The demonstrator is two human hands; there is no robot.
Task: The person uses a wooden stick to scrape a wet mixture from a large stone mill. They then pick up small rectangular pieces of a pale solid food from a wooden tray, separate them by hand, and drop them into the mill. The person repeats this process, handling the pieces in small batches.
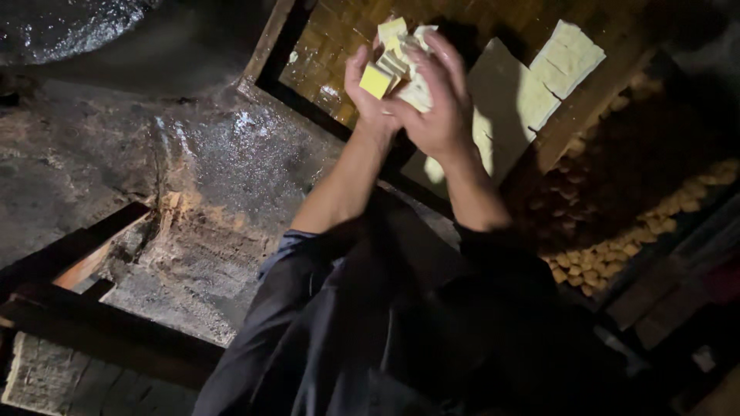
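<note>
Both my hands are raised together over a wooden tray [266, 46], cupped around a stack of pale yellow tofu cubes [397, 58]. My left hand [368, 92] supports the cubes from the left side, its thumb against one yellow cube. My right hand [439, 104] covers the pile from the right, fingers curled over the top. Beneath the hands lies a slab of cut pale tofu [509, 104] with more squares [569, 55] at the tray's far end.
A wet, dark stone or concrete surface [193, 162] spreads to the left. Dark wooden beams [100, 323] cross the lower left. A heap of small browned tofu pieces [617, 254] fills the right. My dark sleeves and clothing occupy the lower centre.
</note>
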